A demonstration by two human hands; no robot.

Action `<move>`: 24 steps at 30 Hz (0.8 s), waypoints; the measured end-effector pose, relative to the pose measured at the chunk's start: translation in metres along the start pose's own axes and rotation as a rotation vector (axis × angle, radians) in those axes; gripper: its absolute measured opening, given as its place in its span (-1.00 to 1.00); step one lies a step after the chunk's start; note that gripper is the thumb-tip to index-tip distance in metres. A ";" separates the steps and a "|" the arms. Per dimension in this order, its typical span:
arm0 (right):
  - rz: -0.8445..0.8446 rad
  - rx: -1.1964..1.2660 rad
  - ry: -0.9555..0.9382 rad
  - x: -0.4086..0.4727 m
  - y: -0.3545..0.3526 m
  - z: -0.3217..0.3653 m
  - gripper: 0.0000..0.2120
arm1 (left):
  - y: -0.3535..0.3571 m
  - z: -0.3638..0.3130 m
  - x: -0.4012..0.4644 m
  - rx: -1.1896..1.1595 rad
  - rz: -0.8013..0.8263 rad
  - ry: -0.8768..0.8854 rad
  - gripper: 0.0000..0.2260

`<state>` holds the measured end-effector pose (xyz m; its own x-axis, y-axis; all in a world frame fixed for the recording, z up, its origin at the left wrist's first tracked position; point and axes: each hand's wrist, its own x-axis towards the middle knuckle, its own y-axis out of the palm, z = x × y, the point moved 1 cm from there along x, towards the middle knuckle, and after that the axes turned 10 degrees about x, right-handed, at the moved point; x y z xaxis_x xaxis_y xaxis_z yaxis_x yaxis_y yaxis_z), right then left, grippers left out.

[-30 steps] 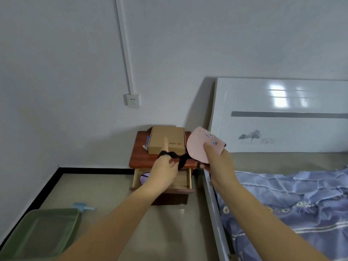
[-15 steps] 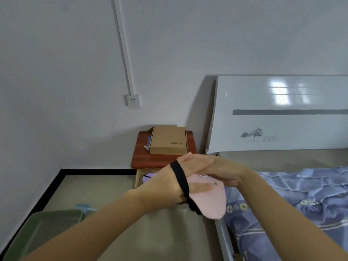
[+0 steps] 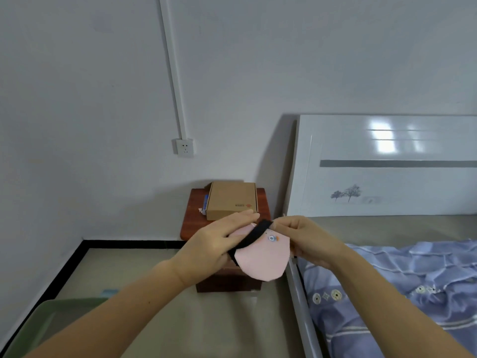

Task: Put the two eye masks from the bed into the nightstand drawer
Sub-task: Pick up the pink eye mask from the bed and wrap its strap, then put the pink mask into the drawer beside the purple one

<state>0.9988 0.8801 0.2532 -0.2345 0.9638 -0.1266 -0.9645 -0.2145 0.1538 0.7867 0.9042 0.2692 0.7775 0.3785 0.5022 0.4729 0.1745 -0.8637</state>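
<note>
Both hands hold the pink mask (image 3: pixel 263 257) in the air in front of the nightstand (image 3: pixel 227 223). The left hand (image 3: pixel 214 244) lies flat across its upper edge, fingers nearly straight, with the black strap (image 3: pixel 254 233) running over them. The right hand (image 3: pixel 307 235) pinches the strap's far end between thumb and fingers. The drawer is hidden behind the hands, so I cannot tell its state. This looks like gathering mask and strap before stowing; next, the bundle must go down and forward into the drawer.
</note>
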 end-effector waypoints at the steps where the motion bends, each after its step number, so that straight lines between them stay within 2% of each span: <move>1: 0.048 0.061 0.043 -0.002 -0.002 0.001 -0.76 | 0.000 0.000 0.001 -0.010 0.009 0.005 -0.66; 4: 0.106 0.206 0.128 -0.006 -0.005 0.009 -0.71 | 0.005 -0.005 0.004 -0.035 0.037 0.091 -0.72; 6: 0.153 0.091 0.155 -0.005 -0.002 0.012 -0.74 | 0.009 -0.005 0.005 -0.090 0.046 0.045 -0.73; 8: 0.115 -0.038 0.139 -0.001 0.001 0.007 -0.82 | 0.013 0.000 0.006 -0.211 0.057 -0.140 -0.72; 10: -0.053 -0.072 0.096 0.006 0.001 0.000 -0.88 | 0.017 0.006 0.003 -0.332 0.086 -0.338 -0.71; 13: -0.300 0.000 0.037 0.017 0.002 -0.012 -0.89 | 0.034 0.013 -0.009 -0.376 0.138 -0.529 -0.58; 15: -0.377 0.067 0.010 0.023 0.006 -0.020 -0.88 | 0.047 0.015 -0.020 -0.417 0.136 -0.660 -0.60; 18: -0.453 0.146 -0.015 0.031 0.012 -0.032 -0.87 | 0.061 0.009 -0.026 -0.657 0.044 -0.879 -0.63; 21: -0.529 0.206 -0.072 0.038 0.012 -0.044 -0.85 | 0.078 -0.004 -0.023 -1.020 -0.094 -1.206 -0.75; 24: -0.486 0.202 -0.076 0.044 0.007 -0.059 -0.86 | 0.094 -0.007 -0.014 -1.226 -0.186 -1.410 -0.83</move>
<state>0.9748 0.9120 0.1907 0.2508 0.9548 -0.1596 -0.9155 0.2875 0.2813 0.8228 0.9091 0.1809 0.1224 0.9180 -0.3773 0.9920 -0.1252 0.0172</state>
